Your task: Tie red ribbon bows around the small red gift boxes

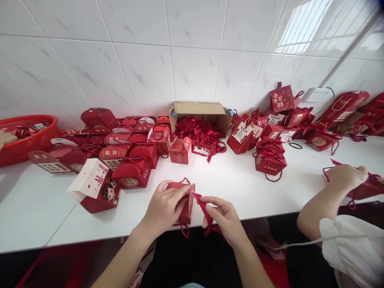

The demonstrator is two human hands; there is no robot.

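At the table's front edge lies a small red gift box (187, 208) with cord handles, one loop hanging over the edge. My left hand (166, 204) is wrapped over its top and side, holding it against the table; part of the box is hidden beneath the fingers. Between the thumb and fingers of my right hand (223, 216) is a red ribbon (207, 212), pinched close to the box's right side. The ribbon's upper end reaches the box panel, and its tail hangs below my hand.
Many red gift boxes (132, 172) crowd the left. Behind, an open cardboard carton (198, 107) spills red ribbons (195, 132). A red basin (45, 136) stands far left, with another person's hand (7, 138) at it. To the right, a co-worker's hand (345, 176) handles a red box (366, 188).
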